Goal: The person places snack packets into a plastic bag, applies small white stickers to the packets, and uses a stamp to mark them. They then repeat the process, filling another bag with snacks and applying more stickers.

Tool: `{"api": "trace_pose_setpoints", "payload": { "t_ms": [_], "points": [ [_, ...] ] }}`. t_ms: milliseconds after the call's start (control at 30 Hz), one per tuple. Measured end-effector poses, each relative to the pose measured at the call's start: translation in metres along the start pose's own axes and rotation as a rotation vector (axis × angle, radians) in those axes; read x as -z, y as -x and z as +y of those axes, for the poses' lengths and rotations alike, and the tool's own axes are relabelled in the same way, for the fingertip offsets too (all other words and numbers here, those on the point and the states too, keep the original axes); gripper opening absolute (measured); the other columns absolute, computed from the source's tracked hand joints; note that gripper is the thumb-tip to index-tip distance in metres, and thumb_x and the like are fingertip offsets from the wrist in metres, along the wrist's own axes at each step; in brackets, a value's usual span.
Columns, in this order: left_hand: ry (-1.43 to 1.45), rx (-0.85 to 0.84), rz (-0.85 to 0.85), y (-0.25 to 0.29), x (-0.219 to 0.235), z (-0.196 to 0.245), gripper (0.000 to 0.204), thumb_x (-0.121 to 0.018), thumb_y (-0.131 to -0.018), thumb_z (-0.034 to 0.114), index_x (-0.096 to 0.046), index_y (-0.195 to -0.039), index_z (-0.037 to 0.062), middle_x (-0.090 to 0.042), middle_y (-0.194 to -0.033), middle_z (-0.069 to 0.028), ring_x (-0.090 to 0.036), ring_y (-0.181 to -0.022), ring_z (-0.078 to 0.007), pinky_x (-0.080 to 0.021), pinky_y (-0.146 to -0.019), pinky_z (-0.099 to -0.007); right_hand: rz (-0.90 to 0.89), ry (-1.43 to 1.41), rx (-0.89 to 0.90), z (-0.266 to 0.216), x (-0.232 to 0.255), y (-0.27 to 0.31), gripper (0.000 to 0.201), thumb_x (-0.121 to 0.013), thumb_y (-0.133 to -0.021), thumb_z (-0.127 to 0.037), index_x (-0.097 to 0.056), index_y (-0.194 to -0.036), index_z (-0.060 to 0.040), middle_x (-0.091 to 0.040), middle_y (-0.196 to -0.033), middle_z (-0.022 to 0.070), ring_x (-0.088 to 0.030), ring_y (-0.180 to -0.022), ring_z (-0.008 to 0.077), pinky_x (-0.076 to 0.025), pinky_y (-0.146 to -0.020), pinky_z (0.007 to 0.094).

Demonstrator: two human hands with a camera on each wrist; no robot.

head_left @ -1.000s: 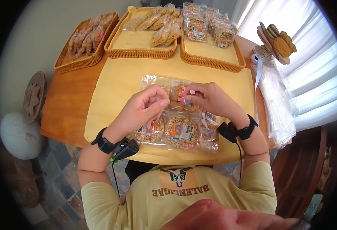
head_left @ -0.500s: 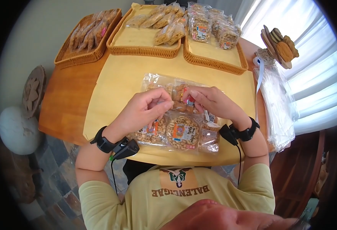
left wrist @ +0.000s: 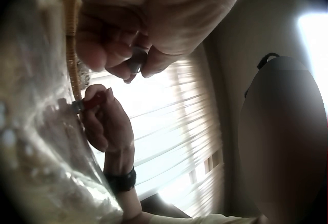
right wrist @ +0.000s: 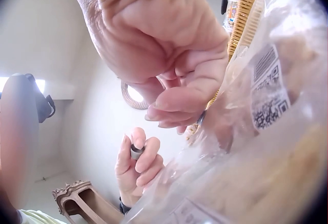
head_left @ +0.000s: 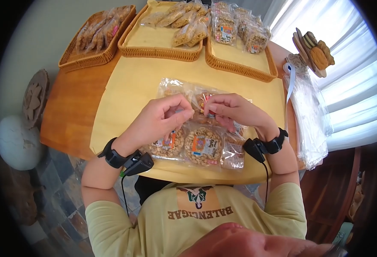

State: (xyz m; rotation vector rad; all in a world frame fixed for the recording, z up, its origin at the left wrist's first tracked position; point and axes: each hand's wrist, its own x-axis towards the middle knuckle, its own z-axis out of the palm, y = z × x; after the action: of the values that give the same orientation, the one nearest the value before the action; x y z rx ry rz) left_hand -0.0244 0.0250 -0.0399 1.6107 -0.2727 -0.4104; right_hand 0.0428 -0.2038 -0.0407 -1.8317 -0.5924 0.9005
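Observation:
In the left wrist view, my left hand pinches a small dark grey cap between thumb and fingers. My right hand grips a red marker, its grey end pointing at the clear plastic packaging. Both hands hover close together over several packed snacks on the table. Nearest me lies a round puffed-grain cake in clear wrapping, with an orange and white label. Under my right hand, part of a brown snack pack shows; the right wrist view has a QR label beside that hand.
Yellow paper covers much of the wooden table. Along the back stand a left wicker basket, a middle basket and a right basket, each with bagged snacks. Flat clear bags lie at the right edge.
My right hand has turned slightly, and the coloured piece visible at its fingers a second ago is now mostly hidden. My left hand stays nearly in place. The snack packs have not visibly moved.

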Motion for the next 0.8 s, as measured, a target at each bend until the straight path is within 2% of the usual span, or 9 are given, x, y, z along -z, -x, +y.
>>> {"api": "trace_pose_setpoints", "payload": {
  "t_ms": [33,400,600,667,800],
  "points": [
    [-0.002,0.01,-0.009,0.0,0.001,0.0,0.013,-0.052,-0.089,0.017,-0.053,-0.088,0.0033,-0.049,-0.064,0.0008,-0.044,-0.045,-0.0022,-0.036,-0.04,-0.015,-0.018,-0.027,-0.012,0.0,0.0,-0.001,0.027,-0.043,-0.093,-0.028,-0.057,-0.091,-0.0045,-0.052,-0.058,0.0002,-0.05,-0.043,0.006,-0.04,-0.04,0.0176],
    [0.015,0.016,0.016,-0.002,0.0,0.0,0.013,-0.052,-0.089,0.017,-0.053,-0.088,0.0034,-0.049,-0.063,0.0014,-0.042,-0.045,-0.0018,-0.035,-0.04,-0.0149,-0.036,-0.05,-0.056,0.0,-0.003,-0.001,0.028,-0.044,-0.092,-0.029,-0.056,-0.092,-0.0043,-0.054,-0.059,0.0028,-0.055,-0.044,0.0091,-0.043,-0.041,0.0184],
    [0.009,-0.005,0.019,-0.001,-0.001,-0.001,0.014,-0.052,-0.089,0.019,-0.053,-0.087,0.005,-0.047,-0.06,0.003,-0.041,-0.045,-0.0015,-0.035,-0.039,-0.0159,0.059,-0.103,-0.062,-0.006,0.004,0.007,0.03,-0.039,-0.094,-0.03,-0.055,-0.094,-0.0041,-0.056,-0.061,0.0047,-0.057,-0.046,0.0113,-0.044,-0.042,0.0191],
    [-0.019,-0.011,0.027,0.0,-0.001,-0.001,0.014,-0.052,-0.089,0.02,-0.053,-0.086,0.0063,-0.046,-0.058,0.0042,-0.04,-0.046,-0.0011,-0.034,-0.038,-0.0167,0.09,-0.265,0.061,-0.007,0.012,0.011,0.032,-0.038,-0.094,-0.031,-0.055,-0.095,-0.0038,-0.056,-0.062,0.0049,-0.058,-0.046,0.0117,-0.044,-0.043,0.0185],
    [0.005,0.012,0.016,-0.001,0.0,0.001,0.013,-0.053,-0.088,0.017,-0.053,-0.088,0.0041,-0.049,-0.062,0.002,-0.043,-0.045,-0.0019,-0.035,-0.041,-0.015,0.118,-0.244,0.112,-0.013,0.011,0.017,0.032,-0.038,-0.094,-0.031,-0.055,-0.095,-0.0037,-0.056,-0.061,0.0044,-0.057,-0.046,0.0108,-0.043,-0.043,0.0173]
  ]
}}
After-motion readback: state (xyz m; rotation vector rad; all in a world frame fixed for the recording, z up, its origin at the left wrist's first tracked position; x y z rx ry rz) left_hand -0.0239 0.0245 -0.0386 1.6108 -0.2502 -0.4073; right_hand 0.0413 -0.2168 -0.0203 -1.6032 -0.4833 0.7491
